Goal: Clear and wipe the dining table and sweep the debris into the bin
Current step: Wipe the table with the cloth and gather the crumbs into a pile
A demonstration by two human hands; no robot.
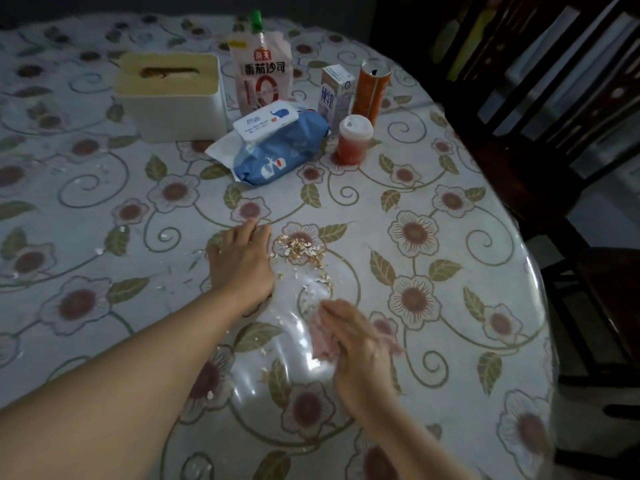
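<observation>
A small heap of pale crumbs and flakes [300, 250] lies on the round table's flowered plastic cover [450, 258], with a thin trail running toward me. My left hand [240, 259] rests edge-down on the cover just left of the heap, fingers together and empty. My right hand [356, 348], blurred by motion, presses a crumpled pinkish wipe [320, 342] onto the cover at the near end of the trail. More loose flakes [104, 244] are scattered to the left.
Behind the heap stand a cream tissue box [173, 95], a ketchup pouch [261, 74], a blue wet-wipe pack [277, 147], a milk carton [334, 95], an orange can [372, 88] and a small capped cup [354, 140]. A dark wooden chair [540, 140] stands at the table's right edge.
</observation>
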